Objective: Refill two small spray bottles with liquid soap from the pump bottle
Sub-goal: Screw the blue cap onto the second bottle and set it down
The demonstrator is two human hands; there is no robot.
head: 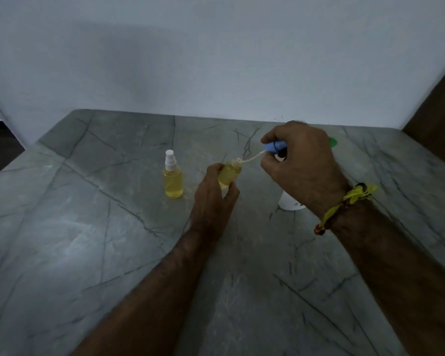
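Note:
My left hand (213,199) grips a small clear spray bottle (229,176) of yellow liquid, tilted, its neck open. My right hand (301,163) holds a blue spray cap (275,146) just right of that neck. The cap's thin dip tube (252,158) reaches down into the bottle's mouth. A second small spray bottle (173,179), also yellow inside and closed with a white sprayer, stands upright on the table to the left. The white pump bottle (290,203) stands behind my right wrist, mostly hidden, with a bit of its green top (333,143) showing.
Everything sits on a grey marble-patterned table (88,240) against a pale wall. A brown wooden panel (437,104) rises at the far right. A yellow thread band (344,204) circles my right wrist.

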